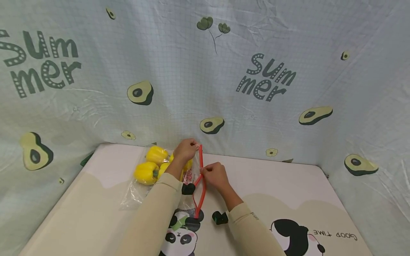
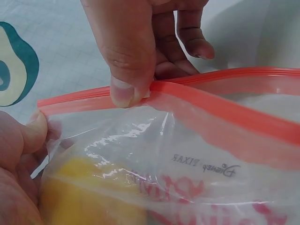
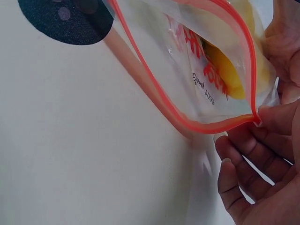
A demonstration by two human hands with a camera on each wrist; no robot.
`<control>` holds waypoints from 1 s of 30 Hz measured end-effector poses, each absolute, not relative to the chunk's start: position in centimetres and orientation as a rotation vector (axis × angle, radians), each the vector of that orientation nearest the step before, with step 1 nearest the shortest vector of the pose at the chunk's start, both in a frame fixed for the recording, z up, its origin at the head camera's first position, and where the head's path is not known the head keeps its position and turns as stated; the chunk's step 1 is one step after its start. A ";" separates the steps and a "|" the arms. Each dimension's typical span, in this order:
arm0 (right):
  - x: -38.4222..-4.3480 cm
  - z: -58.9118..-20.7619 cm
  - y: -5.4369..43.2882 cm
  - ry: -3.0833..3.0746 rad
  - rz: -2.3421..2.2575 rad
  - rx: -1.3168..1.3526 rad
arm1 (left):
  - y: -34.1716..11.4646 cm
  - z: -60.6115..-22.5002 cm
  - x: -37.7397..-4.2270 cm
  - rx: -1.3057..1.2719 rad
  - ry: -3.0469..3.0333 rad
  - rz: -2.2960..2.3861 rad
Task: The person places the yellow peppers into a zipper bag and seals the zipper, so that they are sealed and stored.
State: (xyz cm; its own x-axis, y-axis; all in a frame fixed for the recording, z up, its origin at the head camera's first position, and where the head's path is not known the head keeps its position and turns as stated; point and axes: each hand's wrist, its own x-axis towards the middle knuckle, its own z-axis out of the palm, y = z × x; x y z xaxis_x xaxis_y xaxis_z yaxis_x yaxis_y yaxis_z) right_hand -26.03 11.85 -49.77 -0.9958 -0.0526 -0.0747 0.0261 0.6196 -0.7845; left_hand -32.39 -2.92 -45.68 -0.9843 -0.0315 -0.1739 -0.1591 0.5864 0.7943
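Several yellow bell peppers [image 1: 146, 173] lie inside a clear zip bag [image 1: 129, 199] with a red zip strip [image 1: 200, 156]. At the far end of the strip, my left hand [image 1: 187, 149] pinches the bag's corner. My right hand [image 1: 217, 175] pinches the strip partway along, thumb on one side, as the left wrist view shows. Between the two hands the strip's edges lie together; nearer me they gape apart. Through the gap, the right wrist view shows a yellow pepper [image 3: 225, 70] behind red print. Part of the peppers is hidden by my left forearm.
The pale table [image 1: 256, 185] has a printed panda [image 1: 179, 240] near the front and another printed figure [image 1: 293, 236] at front right. A hanging cloth [image 1: 179, 71] with avocado prints rises behind the table. Black pieces [image 1: 188, 188] sit at my wrists.
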 end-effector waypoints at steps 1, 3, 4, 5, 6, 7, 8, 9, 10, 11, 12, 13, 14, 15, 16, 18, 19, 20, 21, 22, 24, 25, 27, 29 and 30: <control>-26.0 -49.8 11.9 2.746 -1.333 -0.032 | -2.9 -45.7 -32.4 -0.164 2.665 1.364; -26.0 -49.8 11.9 2.746 -1.333 -0.050 | -3.0 -45.6 -32.4 -0.170 2.653 1.378; -26.0 -49.8 12.0 2.747 -1.333 -0.057 | -3.0 -45.6 -32.4 -0.171 2.649 1.382; -25.9 -49.8 12.0 2.743 -1.336 -0.059 | -3.0 -45.6 -32.3 -0.168 2.651 1.383; -25.9 -49.8 12.0 2.741 -1.337 -0.059 | -3.0 -45.6 -32.3 -0.166 2.651 1.385; -25.9 -49.8 12.0 2.743 -1.336 -0.063 | -3.0 -45.5 -32.3 -0.162 2.653 1.384; -25.9 -49.8 12.1 2.741 -1.335 -0.062 | -3.0 -45.5 -32.3 -0.159 2.653 1.383; -25.9 -49.8 12.1 2.741 -1.331 -0.063 | -3.0 -45.5 -32.3 -0.156 2.654 1.383; -25.9 -49.8 12.1 2.737 -1.329 -0.064 | -3.0 -45.5 -32.3 -0.157 2.654 1.383; -25.9 -49.9 12.2 2.736 -1.326 -0.065 | -3.0 -45.5 -32.3 -0.158 2.653 1.384; -25.9 -49.9 12.2 2.735 -1.323 -0.069 | -2.9 -45.5 -32.3 -0.159 2.652 1.387; -25.9 -49.9 12.2 2.729 -1.321 -0.065 | -2.9 -45.5 -32.3 -0.159 2.652 1.387; -25.9 -49.9 12.3 2.724 -1.319 -0.062 | -2.9 -45.6 -32.3 -0.162 2.651 1.389; -25.9 -49.9 12.3 2.719 -1.318 -0.060 | -2.9 -45.6 -32.3 -0.163 2.651 1.389; -25.9 -49.8 12.3 2.713 -1.316 -0.057 | -2.9 -45.6 -32.4 -0.162 2.653 1.389; -26.0 -49.8 12.4 2.710 -1.311 -0.065 | -2.9 -45.5 -32.4 -0.159 2.659 1.387; -26.0 -49.7 12.4 2.705 -1.310 -0.065 | -3.0 -45.5 -32.5 -0.159 2.661 1.386; -26.0 -49.7 12.4 2.703 -1.307 -0.072 | -3.0 -45.5 -32.5 -0.160 2.662 1.385; -26.0 -49.7 12.5 2.703 -1.301 -0.082 | -3.0 -45.5 -32.5 -0.160 2.662 1.385; -26.0 -49.7 12.5 2.699 -1.297 -0.088 | -3.0 -45.5 -32.5 -0.159 2.662 1.386; -26.0 -49.7 12.6 2.689 -1.292 -0.094 | -3.0 -45.6 -32.4 -0.160 2.658 1.391; -25.9 -49.6 12.6 2.682 -1.292 -0.094 | -3.0 -45.6 -32.4 -0.158 2.654 1.396; -25.9 -49.6 12.7 2.676 -1.286 -0.100 | -3.0 -45.6 -32.4 -0.155 2.652 1.403; -25.9 -49.6 12.7 2.670 -1.286 -0.102 | -3.0 -45.7 -32.4 -0.155 2.651 1.406; -25.9 -49.6 12.7 2.670 -1.282 -0.107 | -3.0 -45.7 -32.4 -0.157 2.652 1.405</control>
